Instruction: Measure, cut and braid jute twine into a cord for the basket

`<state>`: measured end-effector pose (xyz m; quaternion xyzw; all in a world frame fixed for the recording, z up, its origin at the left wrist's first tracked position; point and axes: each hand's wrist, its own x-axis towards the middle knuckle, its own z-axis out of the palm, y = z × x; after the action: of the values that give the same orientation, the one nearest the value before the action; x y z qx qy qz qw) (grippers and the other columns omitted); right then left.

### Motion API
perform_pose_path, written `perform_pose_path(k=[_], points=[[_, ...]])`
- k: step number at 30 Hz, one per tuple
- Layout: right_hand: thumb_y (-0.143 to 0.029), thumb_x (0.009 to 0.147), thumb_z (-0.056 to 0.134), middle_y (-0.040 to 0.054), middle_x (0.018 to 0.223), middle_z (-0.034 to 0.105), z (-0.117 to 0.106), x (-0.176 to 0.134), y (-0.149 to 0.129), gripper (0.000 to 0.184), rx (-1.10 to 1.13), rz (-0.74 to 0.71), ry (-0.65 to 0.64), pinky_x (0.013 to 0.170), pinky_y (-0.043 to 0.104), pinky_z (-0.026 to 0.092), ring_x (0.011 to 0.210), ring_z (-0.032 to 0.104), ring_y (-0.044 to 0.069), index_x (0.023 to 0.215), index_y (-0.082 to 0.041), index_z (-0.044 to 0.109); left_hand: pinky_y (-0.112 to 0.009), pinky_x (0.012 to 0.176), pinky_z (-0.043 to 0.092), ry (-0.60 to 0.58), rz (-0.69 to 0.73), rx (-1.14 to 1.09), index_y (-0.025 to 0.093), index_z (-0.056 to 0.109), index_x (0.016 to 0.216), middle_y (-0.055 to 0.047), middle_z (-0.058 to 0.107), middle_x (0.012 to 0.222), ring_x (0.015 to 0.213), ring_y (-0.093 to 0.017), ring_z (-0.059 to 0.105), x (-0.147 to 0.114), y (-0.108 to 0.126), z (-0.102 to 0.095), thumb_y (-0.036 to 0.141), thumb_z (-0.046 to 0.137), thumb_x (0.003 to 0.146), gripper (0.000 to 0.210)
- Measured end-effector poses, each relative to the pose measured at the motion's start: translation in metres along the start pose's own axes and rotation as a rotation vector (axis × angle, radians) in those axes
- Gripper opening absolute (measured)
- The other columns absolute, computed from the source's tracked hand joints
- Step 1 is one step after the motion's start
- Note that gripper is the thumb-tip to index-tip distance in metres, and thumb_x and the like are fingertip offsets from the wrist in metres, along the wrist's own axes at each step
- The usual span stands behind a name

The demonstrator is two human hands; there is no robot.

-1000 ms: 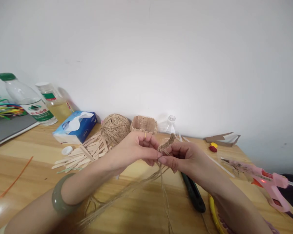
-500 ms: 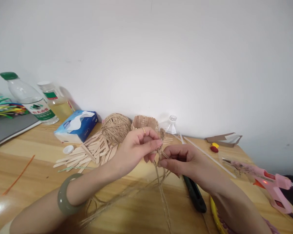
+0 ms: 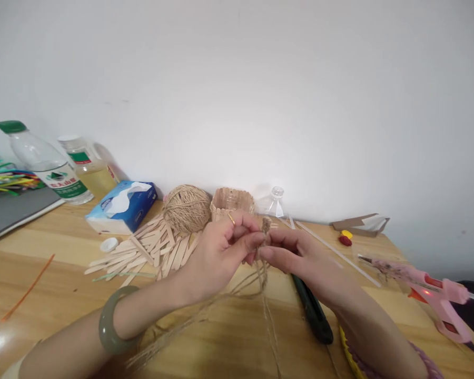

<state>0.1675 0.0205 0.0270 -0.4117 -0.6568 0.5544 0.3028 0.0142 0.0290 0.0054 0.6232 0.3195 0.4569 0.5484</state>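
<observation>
Thin strands of jute twine (image 3: 266, 310) hang from between my two hands and trail to the left over the table. A short braided end of it pokes up above the fingertips. My left hand (image 3: 233, 245) is closed in a pinch on the braid. Facing it, my right hand (image 3: 294, 252) pinches the same twine between thumb and fingers, the fingertips of both hands nearly touching. Just behind lie a ball of jute twine (image 3: 187, 208) and a small box of wooden sticks (image 3: 232, 201). The exact crossing of the strands is hidden by the fingers.
Loose craft sticks (image 3: 142, 250) and a tissue box (image 3: 121, 207) lie left, near a water bottle (image 3: 47, 163) and an oil bottle (image 3: 87, 166). On the right are a dark-handled tool (image 3: 314, 313), a pink glue gun (image 3: 434, 292) and a clear glue stick (image 3: 339, 255). A cut bottle top (image 3: 275, 202) stands behind.
My right hand has moved left, up against my left fingertips. The loose strands below have shifted, and the braided end sits slightly lower and farther right.
</observation>
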Motion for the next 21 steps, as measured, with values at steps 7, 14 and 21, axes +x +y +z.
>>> perform_pose_path(k=[7,14,21], points=[[-0.031,0.078,0.057,-0.0007,0.068,0.051,-0.001,0.0,0.004,0.017,0.004,-0.026,-0.028,0.059,0.021,0.034,0.065,0.043,0.01,0.075,-0.014,0.059,-0.017,0.053,0.041,0.003,0.016,-0.006,0.016,0.048,0.077,0.004,0.051,0.061,0.056,-0.006,0.05,-0.002,-0.001,0.0,0.025,0.052,0.081,0.01],[-0.026,0.084,0.049,-0.0033,0.064,0.045,-0.007,-0.005,-0.004,0.017,-0.163,-0.096,-0.071,0.053,0.019,0.031,0.058,0.038,0.007,0.073,-0.016,0.055,-0.017,0.051,0.041,-0.048,-0.072,-0.066,0.015,0.049,0.076,0.005,0.051,0.057,0.051,-0.006,0.05,0.005,0.004,-0.005,0.025,0.055,0.078,0.011],[-0.027,0.083,0.047,-0.0046,0.057,0.038,-0.005,-0.008,-0.007,0.02,-0.391,-0.063,0.045,0.045,0.018,0.026,0.052,0.032,0.007,0.069,-0.015,0.054,-0.021,0.057,0.042,-0.256,-0.282,0.09,0.014,0.057,0.081,0.001,0.056,0.065,0.06,-0.009,0.052,0.012,0.013,-0.019,0.032,0.062,0.071,0.021]])
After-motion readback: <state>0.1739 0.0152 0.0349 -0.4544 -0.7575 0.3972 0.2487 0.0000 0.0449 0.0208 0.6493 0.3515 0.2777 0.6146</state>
